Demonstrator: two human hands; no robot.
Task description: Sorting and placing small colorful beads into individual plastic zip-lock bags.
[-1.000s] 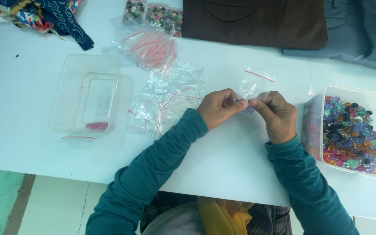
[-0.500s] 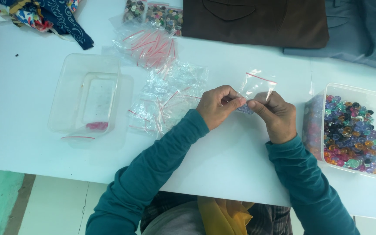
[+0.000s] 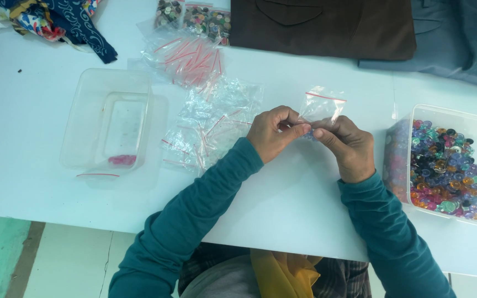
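A: While both hands pinch it, where's the small zip bag [image 3: 322, 106]?

B: Above the worktop [image 3: 282, 221], left hand [image 3: 271, 134] and right hand [image 3: 344, 147] fingers closed on its bottom. Bead tub [image 3: 448, 165] still full, empty bags [image 3: 211, 127] piled, so early days

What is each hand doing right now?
Left hand: fingers pinched shut on the small clear zip bag.
Right hand: fingers pinched shut on the same bag.

Long teal sleeves on both arms, ribbed cuffs at wrists; mustard-yellow cloth and dark plaid at lap.
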